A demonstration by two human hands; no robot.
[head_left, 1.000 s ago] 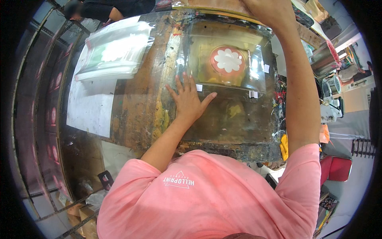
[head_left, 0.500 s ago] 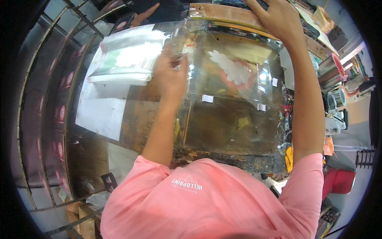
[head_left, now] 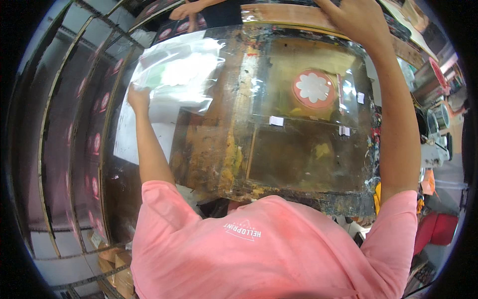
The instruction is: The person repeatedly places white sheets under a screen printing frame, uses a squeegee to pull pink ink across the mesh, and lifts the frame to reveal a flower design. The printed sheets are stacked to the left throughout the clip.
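My left hand (head_left: 138,97) is at the left edge of a glossy stack of clear plastic sheets (head_left: 186,74), its fingers closed on a sheet's edge; reflections hide how many sheets it grips. White paper (head_left: 127,137) lies beneath the stack. Up at the far right, my right hand (head_left: 356,17) grips a wooden frame bar (head_left: 294,12), part of its fingers cut off by the picture's top edge. Between my arms, a clear sheet on the stained work board (head_left: 294,164) shows a pink round print (head_left: 314,88) with a white scalloped, flower-like middle.
Small white tabs (head_left: 276,120) sit around the printed sheet. A metal rack (head_left: 74,149) with pink-printed sheets stands left. Another person's hand (head_left: 185,12) is beyond the table. Cans (head_left: 440,114) and a red seat (head_left: 440,229) are at right.
My left hand has gone from the stack's right side to its left edge. White glare has left the round print. My right hand stays at the frame. The other person's arm reaches further in.
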